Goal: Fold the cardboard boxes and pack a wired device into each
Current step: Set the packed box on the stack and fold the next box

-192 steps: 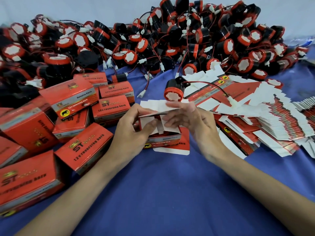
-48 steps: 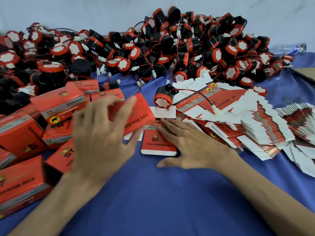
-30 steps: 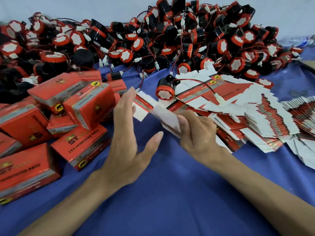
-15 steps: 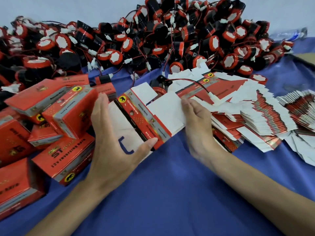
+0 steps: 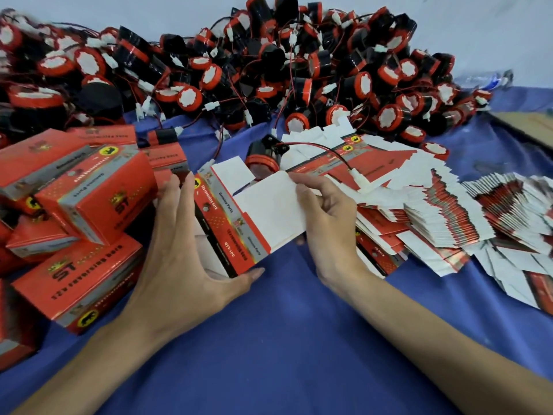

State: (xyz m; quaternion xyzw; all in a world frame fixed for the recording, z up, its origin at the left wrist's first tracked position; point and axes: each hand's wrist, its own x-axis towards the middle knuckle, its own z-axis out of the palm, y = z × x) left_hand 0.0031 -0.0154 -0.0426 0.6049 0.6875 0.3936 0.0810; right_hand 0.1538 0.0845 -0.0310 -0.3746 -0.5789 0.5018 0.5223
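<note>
Both hands hold one red cardboard box (image 5: 230, 223), opened into a tube with white flaps sticking out. My left hand (image 5: 182, 250) grips its near end, fingers over the top and thumb under the bottom corner. My right hand (image 5: 326, 217) pinches the large white flap (image 5: 269, 211) at its far edge. Just behind the box lies a single black-and-red wired device (image 5: 263, 157), its red and black wire running right to a white plug (image 5: 360, 179) on the flat boxes.
A big heap of wired devices (image 5: 269, 70) fills the back of the blue cloth (image 5: 284, 339). Several closed red boxes (image 5: 89, 202) are stacked at the left. Fanned stacks of flat unfolded boxes (image 5: 434, 217) spread at the right. A brown board (image 5: 529, 124) lies far right.
The left hand set a packed box on the left stack. The right hand picked a flat box from the cloth, and both hands have opened it into a tube.
</note>
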